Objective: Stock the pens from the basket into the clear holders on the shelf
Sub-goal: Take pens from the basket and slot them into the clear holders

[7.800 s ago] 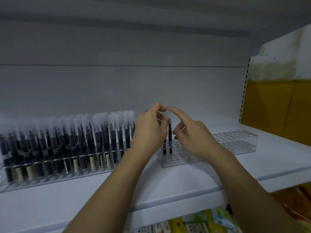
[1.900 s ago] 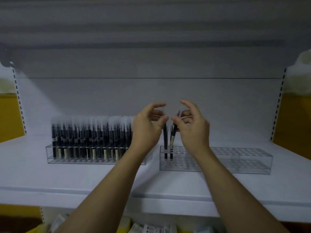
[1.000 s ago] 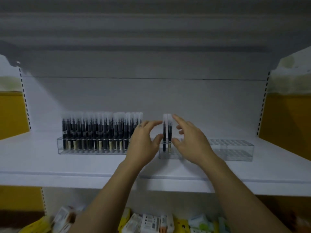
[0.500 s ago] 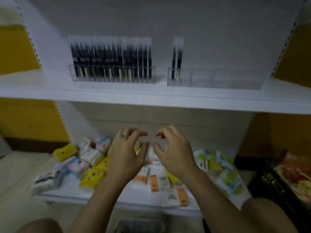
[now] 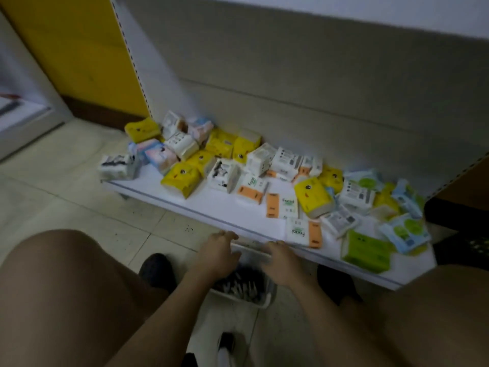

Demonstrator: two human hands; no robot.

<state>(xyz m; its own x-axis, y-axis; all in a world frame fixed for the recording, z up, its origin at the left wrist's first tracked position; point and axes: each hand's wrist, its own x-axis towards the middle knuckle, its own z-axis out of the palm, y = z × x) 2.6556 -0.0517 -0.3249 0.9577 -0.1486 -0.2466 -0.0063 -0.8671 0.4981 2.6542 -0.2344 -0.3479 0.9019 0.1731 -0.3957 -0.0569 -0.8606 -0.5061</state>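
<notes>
A white basket with several dark pens sits on the floor between my knees, partly under the low shelf's front edge. My left hand hovers over the basket's left part, fingers loosely bent, holding nothing. Over its right part is my right hand, blurred, fingers spread and empty. The clear holders and the upper shelf are out of view.
The low white shelf carries several tissue packs in yellow, white, orange and green. My two bare knees fill the lower corners. A dark shoe rests on the tiled floor left of the basket. A black crate stands at the right.
The view has dropped from the upper shelf with the holders down to the floor. Both hands left the two standing pens and came down over the basket, empty.
</notes>
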